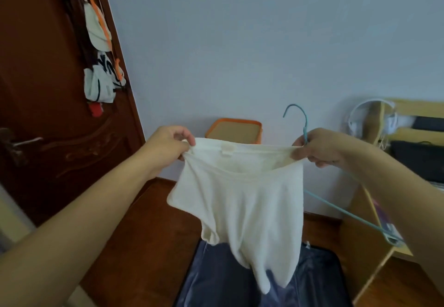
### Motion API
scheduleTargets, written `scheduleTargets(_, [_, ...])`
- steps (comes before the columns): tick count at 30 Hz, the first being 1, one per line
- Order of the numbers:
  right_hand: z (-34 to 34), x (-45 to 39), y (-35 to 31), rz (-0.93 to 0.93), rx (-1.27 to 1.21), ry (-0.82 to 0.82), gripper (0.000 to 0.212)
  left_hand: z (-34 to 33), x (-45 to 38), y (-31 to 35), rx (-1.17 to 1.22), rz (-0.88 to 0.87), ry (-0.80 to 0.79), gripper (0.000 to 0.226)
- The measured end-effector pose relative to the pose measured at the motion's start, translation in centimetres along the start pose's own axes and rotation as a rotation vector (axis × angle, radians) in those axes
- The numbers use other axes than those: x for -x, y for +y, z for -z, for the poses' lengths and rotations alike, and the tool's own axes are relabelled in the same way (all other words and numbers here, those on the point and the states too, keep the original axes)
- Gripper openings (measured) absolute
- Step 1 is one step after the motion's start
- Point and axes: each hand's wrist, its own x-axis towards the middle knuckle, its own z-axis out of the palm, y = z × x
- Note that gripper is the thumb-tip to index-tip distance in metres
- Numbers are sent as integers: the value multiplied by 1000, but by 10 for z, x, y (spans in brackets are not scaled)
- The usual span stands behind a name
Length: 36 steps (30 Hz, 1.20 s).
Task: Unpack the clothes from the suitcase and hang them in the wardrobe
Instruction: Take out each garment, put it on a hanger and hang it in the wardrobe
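At the centre of the frame, a cream knitted cotton top [242, 201] hangs stretched between both hands: the left hand [168, 146] pinches its neckline, the right hand [317, 147] grips neckline and thin blue wire hanger [303, 124], above the dark blue suitcase [314, 280].

Both arms outstretched; left grip [176, 142] pinching, right grip [317, 147] curled tight, fingers closed.

The head camera looks forward and down, close over both hands, toward a wall [240, 42] beyond them.
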Motion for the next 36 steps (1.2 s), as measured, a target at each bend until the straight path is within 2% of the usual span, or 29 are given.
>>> scheduleTargets(3, [-11,10,23,94,-129,-80,15,-24,-3,6,-201,-65,-23,43])
scheduleTargets(4, [-15,12,31,139,-135,-20,18,-34,-6,5,-342,-91,-51,44])
scheduleTargets(6, [-17,18,46,241,-6,211,18,-54,-13,-3,-591,-136,-117,47])
scheduleTargets(8, [-18,27,61,300,39,361,18,-73,-17,-11,-757,-153,-234,50])
scheduleTargets(10, [-21,44,71,315,8,355,27,-87,-19,-16,-865,-172,-347,52])
scheduleTargets(13, [-30,67,85,316,32,319,30,-92,-22,-25,-1010,-208,-468,50])
scheduleTargets(17, [-36,82,88,313,18,278,28,-88,-20,-27,-1135,-255,-491,50])
scheduleTargets(20, [-52,86,69,399,-76,252,26,-92,-12,-19,-1144,-357,-504,50])
scheduleTargets(24, [-94,68,39,504,106,212,26,-94,1,-13,-1153,-542,-506,39])
scheduleTargets(26, [-109,60,34,530,176,254,26,-94,14,-3,-1187,-537,-475,45])
scheduleTargets(29, [-112,57,30,539,80,300,27,-93,27,13,-1183,-537,-436,50])
scheduleTargets(32, [-114,56,34,497,-126,269,24,-84,40,37,-837,-588,-347,51])
scheduleTargets(34, [-114,58,42,468,-309,258,26,-68,42,41,-520,-569,-201,51])
scheduleTargets(35, [-113,61,46,457,-393,259,31,-60,40,38,-449,-564,-115,46])
scheduleTargets(36, [-111,64,50,451,-485,264,34,-52,40,32,-475,-551,-62,39])
